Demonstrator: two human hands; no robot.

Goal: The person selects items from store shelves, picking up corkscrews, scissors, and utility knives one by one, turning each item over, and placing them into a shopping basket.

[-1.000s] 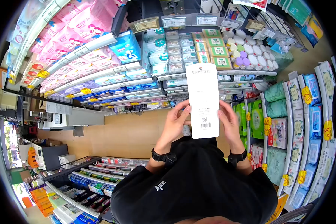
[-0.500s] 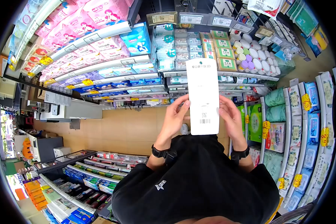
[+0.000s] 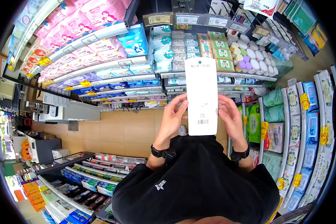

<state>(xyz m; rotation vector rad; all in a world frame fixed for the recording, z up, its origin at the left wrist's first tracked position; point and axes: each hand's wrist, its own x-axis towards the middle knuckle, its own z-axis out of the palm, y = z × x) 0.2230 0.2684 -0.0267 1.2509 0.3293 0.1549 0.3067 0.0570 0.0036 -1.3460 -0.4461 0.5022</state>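
Between my hands is a long white packaging card (image 3: 202, 89), held upright in front of my body. It has a hang hole at the top, printed characters under it, and a small square code with a barcode near the bottom. My left hand (image 3: 172, 116) grips its left edge, thumb on the near face and fingers partly behind. On the right edge, my right hand (image 3: 230, 117) holds it with bent fingers, partly hidden behind the card. Whatever may be on the card's far side is out of sight.
Ahead, a shelf carries pink packs (image 3: 102, 13), a blue pack (image 3: 133, 40), small boxes (image 3: 221, 54) and round white-lidded containers (image 3: 251, 54). Tissue and wipe packs (image 3: 274, 136) fill the right shelf. A low rack (image 3: 97, 173) stands at lower left beside the tiled floor (image 3: 127, 130).
The card and both hands stay almost in place. The view has shifted slightly, so the shelves and the card sit a little further left.
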